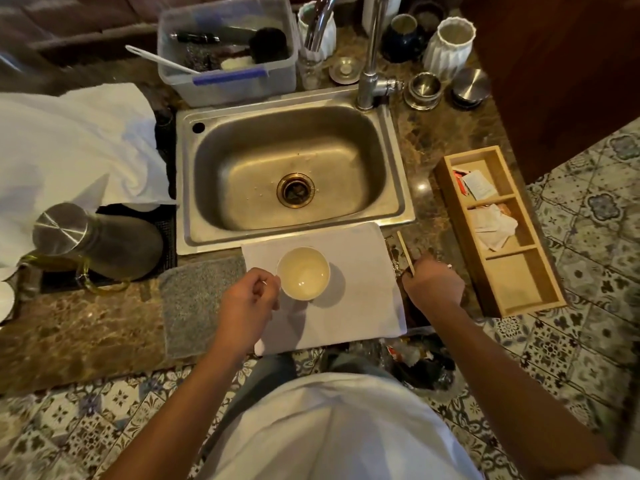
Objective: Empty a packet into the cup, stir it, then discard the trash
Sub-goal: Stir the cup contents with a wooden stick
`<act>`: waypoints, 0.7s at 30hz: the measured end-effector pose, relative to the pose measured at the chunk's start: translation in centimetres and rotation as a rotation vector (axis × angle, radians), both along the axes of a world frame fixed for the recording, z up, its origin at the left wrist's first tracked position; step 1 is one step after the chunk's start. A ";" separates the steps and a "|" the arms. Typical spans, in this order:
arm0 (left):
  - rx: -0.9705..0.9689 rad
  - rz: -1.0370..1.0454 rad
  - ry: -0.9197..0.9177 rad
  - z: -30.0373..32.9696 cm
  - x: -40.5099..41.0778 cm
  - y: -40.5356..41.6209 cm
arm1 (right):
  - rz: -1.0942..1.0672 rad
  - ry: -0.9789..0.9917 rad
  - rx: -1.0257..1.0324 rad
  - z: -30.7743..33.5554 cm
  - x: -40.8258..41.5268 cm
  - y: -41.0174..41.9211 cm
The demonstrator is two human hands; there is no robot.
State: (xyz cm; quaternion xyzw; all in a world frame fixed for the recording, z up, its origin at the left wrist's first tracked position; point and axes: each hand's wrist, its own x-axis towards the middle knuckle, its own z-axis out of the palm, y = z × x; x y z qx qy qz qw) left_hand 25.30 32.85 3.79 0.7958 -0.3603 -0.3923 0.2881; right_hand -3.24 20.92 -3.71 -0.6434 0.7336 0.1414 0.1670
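Cup [303, 273] sits on the white cloth [356, 271] in front of the sink [398, 188], pale liquid inside. Our left hand [251, 299] pinches its handle; ceramic, rigid, slick and spill-prone, so we keep it on the surface. Our right hand [434, 284] grips a thin wooden stir stick [405, 251] at its near end; light, stiff, hold high. Packets [493, 223] lie in the wooden tray [533, 299]: flimsy paper, pinch by a corner.

Domestic kitchen counter, seen from above
Stainless sink [294, 174] with faucet [372, 57] set in a marble countertop [86, 327]; a tub of washing-up tools [227, 50], jars, a kettle [97, 240], patterned floor tiles [588, 341]
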 end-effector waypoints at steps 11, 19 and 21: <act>0.007 -0.039 0.014 0.2 0.1 -0.2 | 0.115 0.068 0.083 1.5 0.9 -1.3; 0.023 -0.051 -0.030 -0.4 0.3 -0.6 | 0.155 0.019 0.156 2.2 0.5 -1.9; 0.029 -0.053 -0.027 -0.5 0.4 -0.6 | 0.108 -0.038 0.162 2.2 0.2 -1.9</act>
